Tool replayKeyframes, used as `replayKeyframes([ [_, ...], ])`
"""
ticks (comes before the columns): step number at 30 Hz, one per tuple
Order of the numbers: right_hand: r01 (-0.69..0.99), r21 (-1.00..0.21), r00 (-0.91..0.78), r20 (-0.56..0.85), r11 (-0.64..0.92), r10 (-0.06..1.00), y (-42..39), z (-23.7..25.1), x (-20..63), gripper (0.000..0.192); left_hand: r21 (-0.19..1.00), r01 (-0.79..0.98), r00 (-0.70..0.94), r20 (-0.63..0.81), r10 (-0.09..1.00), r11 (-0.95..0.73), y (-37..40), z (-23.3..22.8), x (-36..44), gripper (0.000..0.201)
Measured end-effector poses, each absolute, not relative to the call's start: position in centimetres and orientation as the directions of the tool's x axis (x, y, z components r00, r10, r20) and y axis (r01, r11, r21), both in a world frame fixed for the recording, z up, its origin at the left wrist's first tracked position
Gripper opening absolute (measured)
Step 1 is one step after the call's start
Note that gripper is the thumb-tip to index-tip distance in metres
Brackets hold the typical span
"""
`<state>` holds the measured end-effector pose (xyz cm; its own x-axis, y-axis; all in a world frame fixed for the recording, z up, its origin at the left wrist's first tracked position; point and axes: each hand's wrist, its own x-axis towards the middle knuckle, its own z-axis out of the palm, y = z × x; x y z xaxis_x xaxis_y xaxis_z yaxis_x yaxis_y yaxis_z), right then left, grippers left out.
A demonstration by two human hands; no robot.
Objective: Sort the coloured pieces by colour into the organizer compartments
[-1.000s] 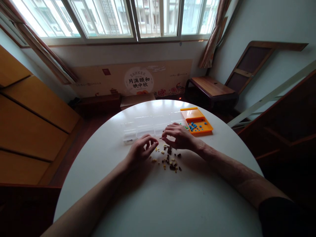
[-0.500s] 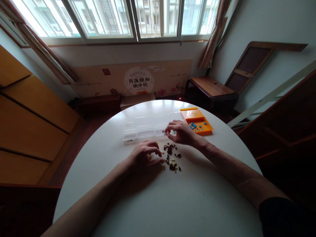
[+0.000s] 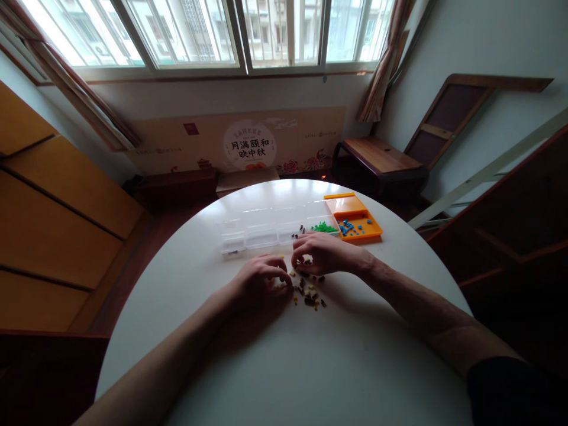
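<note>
Resting on a round white table [image 3: 284, 367], both bare hands side by side over a scatter of small dark and yellow pieces [image 3: 307, 293] at table centre. Left hand [image 3: 260, 279] at 9 o'clock of the pile, fingers curled down onto the pieces; whether anything is pinched, impossible to tell. Right hand [image 3: 322, 253] at 12 o'clock of the pile, fingertips drawn together above it; grip contents hidden. Just beyond the hands, clear divided box [image 3: 261, 232] holding green pieces [image 3: 323, 227]; at its 3 o'clock, touching, orange tray [image 3: 355, 214] with blue pieces [image 3: 348, 227].
</note>
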<state>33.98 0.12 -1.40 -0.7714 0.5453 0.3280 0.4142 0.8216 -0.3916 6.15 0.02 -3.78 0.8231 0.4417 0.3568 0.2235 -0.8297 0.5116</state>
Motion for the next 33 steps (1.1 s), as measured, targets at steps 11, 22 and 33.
replayKeyframes([
  [11, 0.392, -0.435, -0.728, 0.392, 0.811, 0.562, 0.8, -1.9, 34.1, 0.010, 0.499, 0.216, 0.822, 0.371, 0.431, -0.840, 0.2, -4.2, 6.1, 0.007],
  [22, 0.621, -0.490, -0.311, 0.562, 0.612, 0.766, 2.4, -2.9, 35.2, 0.011, 0.608, 0.194, 0.652, 0.506, 0.564, -0.770, 0.2, -3.7, 6.7, 0.019],
  [33, 0.429, -0.409, -0.554, 0.585, 0.805, 0.593, 0.8, -1.7, 33.9, 0.005, 0.730, 0.235, 0.507, 0.472, 0.721, -0.642, 0.8, -3.4, 6.5, 0.021],
])
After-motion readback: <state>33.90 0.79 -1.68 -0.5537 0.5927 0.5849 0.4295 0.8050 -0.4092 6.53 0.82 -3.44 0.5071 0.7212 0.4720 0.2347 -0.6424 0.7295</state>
